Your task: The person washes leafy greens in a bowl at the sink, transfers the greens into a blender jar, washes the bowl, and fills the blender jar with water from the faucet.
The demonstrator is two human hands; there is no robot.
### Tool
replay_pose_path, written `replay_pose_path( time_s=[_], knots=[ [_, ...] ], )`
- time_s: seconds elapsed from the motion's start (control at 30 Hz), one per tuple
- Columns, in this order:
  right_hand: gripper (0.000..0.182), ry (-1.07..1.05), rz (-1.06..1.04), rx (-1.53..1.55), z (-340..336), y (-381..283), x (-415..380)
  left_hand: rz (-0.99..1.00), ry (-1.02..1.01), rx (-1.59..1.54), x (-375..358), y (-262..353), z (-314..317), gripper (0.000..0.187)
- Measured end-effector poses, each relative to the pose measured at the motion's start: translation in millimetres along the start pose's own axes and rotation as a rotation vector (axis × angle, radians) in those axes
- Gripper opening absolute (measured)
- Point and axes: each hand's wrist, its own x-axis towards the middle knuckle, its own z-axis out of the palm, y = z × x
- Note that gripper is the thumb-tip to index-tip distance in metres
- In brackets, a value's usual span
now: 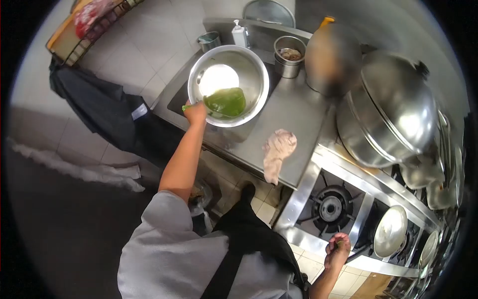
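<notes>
My left hand (195, 113) is closed at the near left rim of a large metal bowl (260, 94), with a bit of green showing beside the thumb. Inside the bowl lies a green mass (226, 102), wet and shiny, next to a bright glare. The bowl sits over the sink end of the steel counter. Low on the right, my right hand (338, 250) is held by the stove edge with curled fingers around something small and dark greenish that I cannot make out. A pan handle (357, 253) points toward that hand.
A crumpled pale cloth (279, 153) lies on the steel counter (301, 117). Behind stand a pump bottle (240, 35), a small metal pot (289, 57) and a big lidded steamer pot (383, 119). The stove (328, 204) holds a pan (390, 231); dark clothing (94, 102) hangs at left.
</notes>
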Motion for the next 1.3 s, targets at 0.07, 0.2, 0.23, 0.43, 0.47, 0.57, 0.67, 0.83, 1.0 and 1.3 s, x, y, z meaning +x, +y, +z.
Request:
replay_pose_path(
  time_s=[0.07, 0.2, 0.23, 0.43, 0.47, 0.57, 0.67, 0.83, 1.0, 1.3],
  knots=[
    [0.008, 0.006, 0.001, -0.034, 38.2, 2.3, 12.9, 0.121, -0.014, 0.273, 45.0, -22.1, 0.1, 0.032],
    [0.008, -0.034, 0.000, -0.148, 124.3, 10.0, 44.1, 0.126, 0.004, 0.335, 98.6, -54.2, 10.9, 0.028],
    [0.008, -0.072, 0.011, -0.182, 143.0, 10.4, 53.8, 0.118, -0.003, 0.338, 109.0, -61.3, 13.6, 0.028],
    [0.009, -0.211, -0.036, -0.344, 236.1, 23.8, 110.0, 0.025, -0.013, 0.346, 139.8, -82.7, 29.4, 0.027],
    [0.010, -0.246, -0.052, -0.359, 248.1, 28.7, 119.7, 0.057, -0.011, 0.360, 145.9, -91.0, 30.5, 0.026],
    [0.011, -0.327, -0.112, -0.487, 284.3, 45.0, 142.5, 0.110, -0.004, 0.437, 125.2, -63.2, 32.1, 0.033],
    [0.012, -0.385, -0.110, -0.606, 328.5, 60.2, 160.7, 0.305, 0.016, 0.519, 123.6, -55.0, 33.1, 0.048],
    [0.014, -0.493, -0.201, -0.530, 377.8, 83.3, 190.8, 0.358, -0.184, 0.182, 132.7, -44.2, 32.5, 0.042],
    [0.009, -0.241, -0.272, -0.442, 418.8, 72.2, 257.8, 0.893, -0.327, 0.131, 185.8, -30.8, 31.0, 0.043],
    [0.020, -0.364, 0.011, -0.372, 619.9, 81.5, 397.2, 0.659, -0.523, 0.231, 243.9, -64.6, 17.2, 0.035]
  ],
)
